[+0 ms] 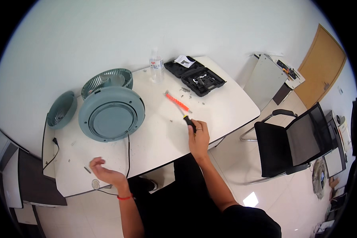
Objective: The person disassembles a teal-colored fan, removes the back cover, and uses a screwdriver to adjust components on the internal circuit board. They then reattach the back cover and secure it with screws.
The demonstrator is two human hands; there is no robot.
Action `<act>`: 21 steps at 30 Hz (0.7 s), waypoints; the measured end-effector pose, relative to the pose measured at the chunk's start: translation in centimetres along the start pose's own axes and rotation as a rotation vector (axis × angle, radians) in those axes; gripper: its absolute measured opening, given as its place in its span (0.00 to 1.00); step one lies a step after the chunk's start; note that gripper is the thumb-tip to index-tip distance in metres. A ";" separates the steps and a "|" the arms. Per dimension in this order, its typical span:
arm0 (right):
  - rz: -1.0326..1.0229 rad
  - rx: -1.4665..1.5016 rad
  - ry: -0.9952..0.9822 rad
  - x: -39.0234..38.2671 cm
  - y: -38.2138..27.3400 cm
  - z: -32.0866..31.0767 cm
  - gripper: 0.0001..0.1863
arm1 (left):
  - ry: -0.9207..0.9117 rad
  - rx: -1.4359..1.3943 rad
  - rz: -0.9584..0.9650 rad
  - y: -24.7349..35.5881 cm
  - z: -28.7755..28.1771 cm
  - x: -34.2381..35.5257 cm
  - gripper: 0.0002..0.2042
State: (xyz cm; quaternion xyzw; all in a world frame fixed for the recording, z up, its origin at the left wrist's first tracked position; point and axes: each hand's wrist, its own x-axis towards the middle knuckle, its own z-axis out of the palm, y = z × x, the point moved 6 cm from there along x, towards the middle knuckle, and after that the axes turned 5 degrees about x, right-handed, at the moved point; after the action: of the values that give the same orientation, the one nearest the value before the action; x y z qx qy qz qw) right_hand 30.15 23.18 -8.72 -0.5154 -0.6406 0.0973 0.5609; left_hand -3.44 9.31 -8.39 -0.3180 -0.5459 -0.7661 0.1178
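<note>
Screwdriver (pixel 189 123) fills the right grip (pixel 199 139); the left grip (pixel 106 173) curls empty; the left forearm (pixel 130 212) snagging the black cord (pixel 129 152) could drag the green base (pixel 112 119).

White table (pixel 158 131) with green housings (pixel 112 121), toolkit (pixel 200 92), bottle (pixel 157 74)

A black-handled screwdriver (pixel 189 122) with a yellow band near the shaft is clasped in a person's right hand (pixel 199 139) at the near side of a white table (pixel 156 133), its slim shaft angled forward and slightly left. Fingers cover the handle's rear end. At the shaft's far end, a bright orange, ribbed rod (pixel 177 102) with grey ends lies slantwise; whether the two touch cannot be made out.
</note>
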 end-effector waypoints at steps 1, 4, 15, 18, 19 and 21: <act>0.054 0.070 0.044 -0.1 0.2 -0.3 0.14 | -0.111 -0.006 -0.028 1.0 0.8 -1.4 0.12; 0.174 0.276 0.092 -0.1 2.8 -1.0 0.14 | -0.458 -0.083 -0.105 4.0 4.4 -5.3 0.09; 0.360 0.802 -0.202 -1.8 4.8 -2.0 0.07 | -0.806 -0.364 -0.551 2.1 17.9 -10.0 0.12; 0.367 0.865 -0.249 -3.5 4.8 -2.9 0.08 | -0.768 -0.351 -0.593 1.7 17.1 -11.2 0.13; 0.352 0.868 -0.254 -3.7 4.7 -3.2 0.08 | -0.751 -0.351 -0.592 1.7 16.7 -11.4 0.13; 0.335 0.870 -0.263 -4.5 4.4 -3.9 0.08 | -0.733 -0.354 -0.602 1.9 16.0 -11.7 0.14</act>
State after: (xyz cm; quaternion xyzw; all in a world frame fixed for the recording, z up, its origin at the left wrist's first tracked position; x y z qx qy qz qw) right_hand 35.01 19.92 -13.19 -0.3123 -0.5141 0.5094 0.6153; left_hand 12.27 21.24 -10.94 -0.4095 -0.4805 -0.6850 -0.3634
